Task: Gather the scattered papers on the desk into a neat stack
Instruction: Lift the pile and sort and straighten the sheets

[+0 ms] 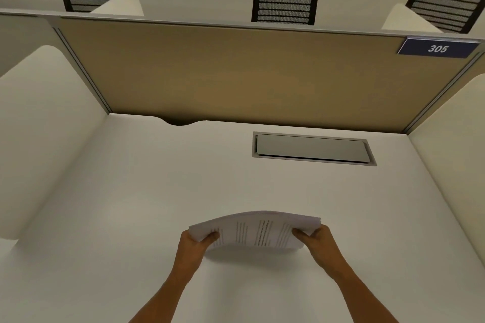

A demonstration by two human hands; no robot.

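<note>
With no loose sheets visible on the table (131,191), your left hand (195,244) and right hand (316,240) each keep a pinching grip on the papers (256,231), bowed above it; squaring and laying down appear to remain.

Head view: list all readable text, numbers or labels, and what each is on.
"305": white numerals on the dark blue sign at the top right corner of the tan partition panel.
Printed lines on the top sheet of the paper stack, held at its ends by the left hand and right hand: too small and blurred to read.
Nothing else carries text.
</note>
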